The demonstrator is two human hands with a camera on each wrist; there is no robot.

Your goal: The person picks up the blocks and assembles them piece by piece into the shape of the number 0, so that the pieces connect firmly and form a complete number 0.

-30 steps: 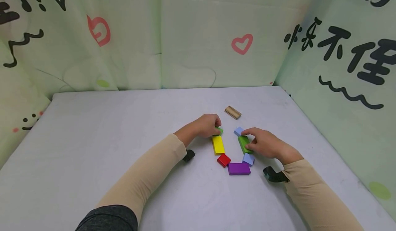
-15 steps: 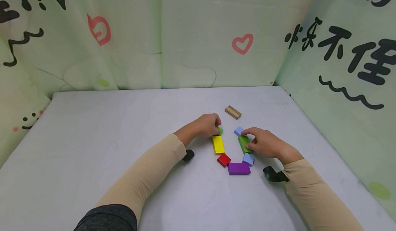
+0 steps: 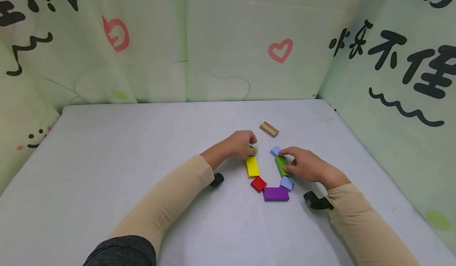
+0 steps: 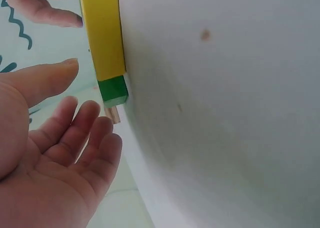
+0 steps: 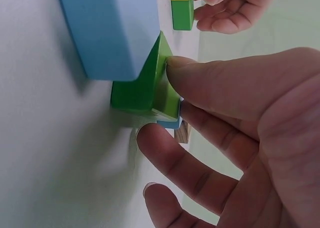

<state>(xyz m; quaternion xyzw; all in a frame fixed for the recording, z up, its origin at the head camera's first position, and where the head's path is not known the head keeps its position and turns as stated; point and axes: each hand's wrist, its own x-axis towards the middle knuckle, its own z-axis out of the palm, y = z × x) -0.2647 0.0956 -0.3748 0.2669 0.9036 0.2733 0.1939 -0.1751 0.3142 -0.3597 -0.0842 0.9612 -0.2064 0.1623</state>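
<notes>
Several coloured blocks lie in a curved row open at the far side. At the left end is a small green block (image 4: pixel 114 90), touching a yellow block (image 3: pixel 252 167). My left hand (image 3: pixel 239 144) is beside the green block, thumb and fingers apart, with a gap between them in the left wrist view. On the right, my right hand (image 3: pixel 308 165) holds a green triangular block (image 5: pixel 145 85): the thumb rests on its slope and the index finger reaches its far end. That fingertip is near a small light-blue block (image 3: pixel 275 151); whether it touches is unclear.
A red block (image 3: pixel 258 184), a purple block (image 3: pixel 276 194) and another light-blue block (image 3: pixel 286 183) form the near part of the row. A wooden block (image 3: pixel 268 129) lies apart, farther back. The white table (image 3: pixel 142 139) meets printed fabric walls (image 3: pixel 228 60).
The blocks and both hands keep their places. The whole head view has shifted very slightly.
</notes>
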